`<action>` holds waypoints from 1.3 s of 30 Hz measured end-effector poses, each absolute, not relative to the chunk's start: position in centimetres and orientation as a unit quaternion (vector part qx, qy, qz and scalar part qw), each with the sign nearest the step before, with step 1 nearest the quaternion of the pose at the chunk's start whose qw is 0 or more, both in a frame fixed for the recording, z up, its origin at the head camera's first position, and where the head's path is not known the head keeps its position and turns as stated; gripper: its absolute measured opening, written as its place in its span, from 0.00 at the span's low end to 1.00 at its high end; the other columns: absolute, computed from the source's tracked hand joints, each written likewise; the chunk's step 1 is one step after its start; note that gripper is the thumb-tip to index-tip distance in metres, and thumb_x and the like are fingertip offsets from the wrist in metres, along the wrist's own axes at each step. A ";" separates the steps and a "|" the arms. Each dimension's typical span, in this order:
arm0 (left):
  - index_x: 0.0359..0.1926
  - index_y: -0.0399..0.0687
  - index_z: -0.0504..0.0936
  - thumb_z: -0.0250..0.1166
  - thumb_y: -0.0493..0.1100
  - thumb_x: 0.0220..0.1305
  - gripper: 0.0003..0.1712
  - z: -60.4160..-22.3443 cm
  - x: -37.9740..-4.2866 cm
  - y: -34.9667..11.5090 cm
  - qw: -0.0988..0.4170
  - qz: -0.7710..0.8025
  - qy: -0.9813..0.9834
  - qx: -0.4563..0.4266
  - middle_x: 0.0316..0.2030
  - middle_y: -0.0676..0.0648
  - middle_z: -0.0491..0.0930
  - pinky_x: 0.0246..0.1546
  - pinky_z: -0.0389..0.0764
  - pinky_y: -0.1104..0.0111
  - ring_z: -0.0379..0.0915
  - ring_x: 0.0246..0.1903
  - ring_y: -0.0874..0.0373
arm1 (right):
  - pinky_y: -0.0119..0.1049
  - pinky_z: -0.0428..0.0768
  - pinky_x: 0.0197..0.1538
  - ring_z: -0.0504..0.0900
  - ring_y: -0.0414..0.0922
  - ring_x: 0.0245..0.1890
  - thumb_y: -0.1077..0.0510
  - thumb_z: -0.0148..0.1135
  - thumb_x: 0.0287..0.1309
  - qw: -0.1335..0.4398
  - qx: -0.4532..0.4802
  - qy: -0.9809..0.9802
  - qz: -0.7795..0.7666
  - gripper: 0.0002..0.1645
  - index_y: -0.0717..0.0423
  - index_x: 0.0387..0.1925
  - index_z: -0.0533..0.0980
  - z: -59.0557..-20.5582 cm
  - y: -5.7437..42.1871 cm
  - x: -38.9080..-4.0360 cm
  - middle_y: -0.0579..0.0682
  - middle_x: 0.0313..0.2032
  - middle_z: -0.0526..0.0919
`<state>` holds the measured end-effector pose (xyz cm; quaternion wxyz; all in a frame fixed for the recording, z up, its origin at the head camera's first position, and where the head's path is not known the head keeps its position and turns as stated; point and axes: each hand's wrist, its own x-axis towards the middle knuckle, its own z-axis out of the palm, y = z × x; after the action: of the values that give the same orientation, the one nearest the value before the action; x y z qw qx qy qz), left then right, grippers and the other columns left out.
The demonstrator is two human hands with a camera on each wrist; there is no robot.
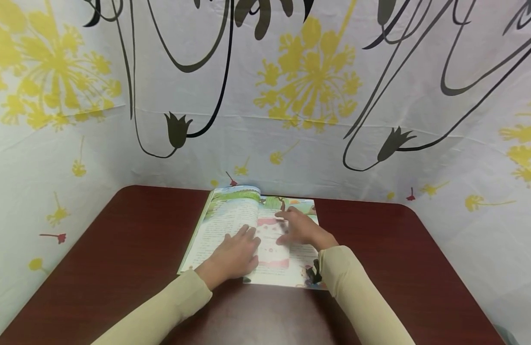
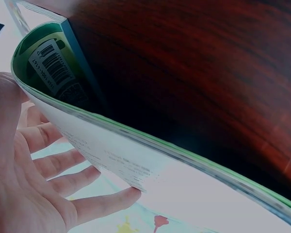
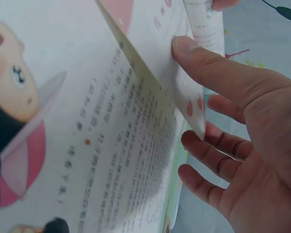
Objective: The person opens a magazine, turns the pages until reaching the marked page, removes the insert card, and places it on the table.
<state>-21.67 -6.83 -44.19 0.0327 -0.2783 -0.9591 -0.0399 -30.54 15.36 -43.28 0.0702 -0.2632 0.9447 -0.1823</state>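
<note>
An illustrated book (image 1: 231,218) lies open on the table, its left-hand pages bowed up near the spine. On its right page rests a white sheet with pink bands (image 1: 271,263), like a bookmark or note card. My left hand (image 1: 235,251) lies across the inner part of the left page, fingers spread and fairly straight against the paper (image 2: 63,179). My right hand (image 1: 302,227) is at the upper right of the card. In the right wrist view its thumb presses the card's (image 3: 160,63) face and fingers reach behind the lifted edge, pinching it.
The dark red-brown table (image 1: 369,249) has rounded back corners. A white cloth (image 1: 231,96) printed with yellow flowers and dark stems hangs behind and at both sides. A barcode (image 2: 56,68) shows on the book's bent cover in the left wrist view.
</note>
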 end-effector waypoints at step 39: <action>0.54 0.43 0.78 0.60 0.50 0.65 0.21 -44.1 -21.5 -6.9 0.026 -0.049 -0.962 -0.269 0.61 0.41 0.71 0.49 0.75 0.40 0.64 0.64 0.45 | 0.44 0.79 0.49 0.79 0.52 0.53 0.70 0.50 0.70 0.085 -0.286 0.881 -0.367 0.20 0.64 0.59 0.77 -43.7 18.3 -29.9 0.60 0.58 0.79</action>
<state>-21.48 -6.88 -44.07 0.0258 -0.2689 -0.9616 -0.0495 -29.86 18.32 -43.69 0.0852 -0.2859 0.8810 -0.3673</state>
